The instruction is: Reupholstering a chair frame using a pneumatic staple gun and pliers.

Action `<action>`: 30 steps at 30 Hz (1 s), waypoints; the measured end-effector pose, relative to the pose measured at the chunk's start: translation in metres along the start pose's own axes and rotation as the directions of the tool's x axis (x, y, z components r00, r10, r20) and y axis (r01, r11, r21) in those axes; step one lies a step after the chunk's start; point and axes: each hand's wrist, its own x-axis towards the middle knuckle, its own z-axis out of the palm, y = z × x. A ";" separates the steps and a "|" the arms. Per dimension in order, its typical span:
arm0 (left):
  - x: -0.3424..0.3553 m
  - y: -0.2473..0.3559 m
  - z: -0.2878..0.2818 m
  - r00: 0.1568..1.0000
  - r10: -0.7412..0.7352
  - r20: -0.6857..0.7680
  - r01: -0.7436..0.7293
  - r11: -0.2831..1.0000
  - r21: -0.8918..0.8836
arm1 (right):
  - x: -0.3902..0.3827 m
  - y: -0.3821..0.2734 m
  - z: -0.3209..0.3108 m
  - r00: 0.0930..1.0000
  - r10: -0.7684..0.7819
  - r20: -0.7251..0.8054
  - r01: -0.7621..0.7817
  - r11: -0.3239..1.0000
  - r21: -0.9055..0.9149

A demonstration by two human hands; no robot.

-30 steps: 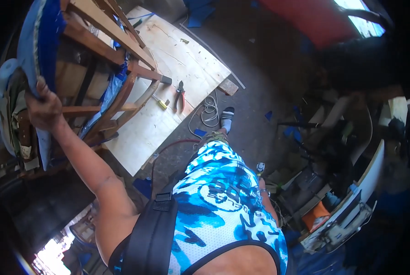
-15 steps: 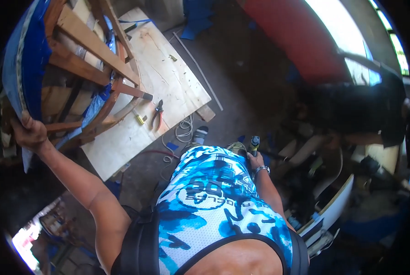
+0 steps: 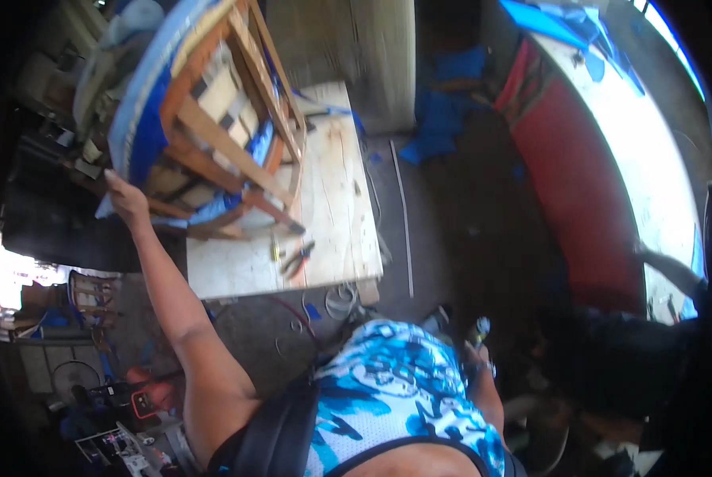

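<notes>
A chair frame (image 3: 228,151) with bare wooden slats and legs lies tipped over on a pale plywood tabletop (image 3: 336,199). Blue fabric (image 3: 139,143) covers its left side, edged by a light strip. My left hand (image 3: 128,200) is closed on the lower corner of that covered edge, arm stretched out. Low by my right side, my right hand (image 3: 478,359) grips a yellow-and-dark hand tool (image 3: 481,327) with a shiny end; its exact kind is unclear. Red-handled pliers (image 3: 297,260) lie near a chair leg, beside a small yellow piece (image 3: 275,248).
A coiled hose (image 3: 341,303) lies on the floor below the tabletop. Beyond the tabletop are a long thin strip (image 3: 403,219) and blue fabric scraps (image 3: 435,123). At right stands a red-sided, white-topped table (image 3: 582,191), with another person's arm (image 3: 672,270) over it.
The view has swung, so the chair and tabletop sit farther right and lower in the picture. My left hand keeps its hold on the chair, and my right hand still holds the tool.
</notes>
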 end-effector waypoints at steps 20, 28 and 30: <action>0.006 0.103 0.078 0.768 0.546 -0.335 -0.233 0.726 0.647 | 0.069 -0.138 -0.110 0.993 -0.095 0.069 0.095 0.995 0.002; 0.003 0.178 0.304 0.966 0.149 -0.211 0.017 0.780 0.626 | 0.131 -0.303 -0.187 0.992 -0.104 0.077 0.074 0.943 0.326; -0.010 0.188 0.339 0.970 0.049 -0.239 0.086 0.848 0.522 | 0.163 -0.327 -0.206 0.985 -0.169 -0.029 0.164 0.883 0.439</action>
